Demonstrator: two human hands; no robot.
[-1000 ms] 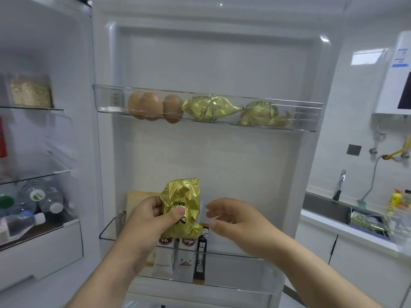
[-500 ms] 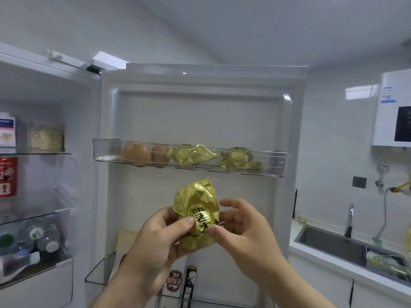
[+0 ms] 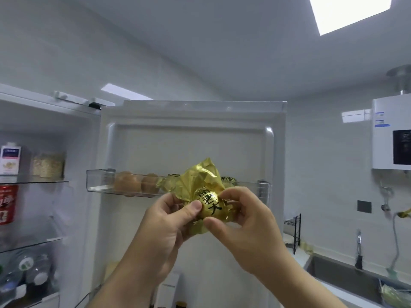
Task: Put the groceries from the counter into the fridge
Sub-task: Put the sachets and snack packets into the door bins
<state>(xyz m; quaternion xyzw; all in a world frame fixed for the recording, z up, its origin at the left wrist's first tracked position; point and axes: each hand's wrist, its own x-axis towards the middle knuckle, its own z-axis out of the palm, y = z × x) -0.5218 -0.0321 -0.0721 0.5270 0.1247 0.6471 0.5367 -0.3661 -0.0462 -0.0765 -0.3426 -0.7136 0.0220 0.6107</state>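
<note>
A person's left hand (image 3: 169,223) and right hand (image 3: 246,225) each grip a gold foil packet (image 3: 200,183) before the fridge door shelf (image 3: 100,183) — the slippery wrapping could slide free, or knock the eggs (image 3: 127,184).

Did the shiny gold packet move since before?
Yes. The gold packet went up: earlier it was well below the clear door shelf, now it overlaps it.
</note>
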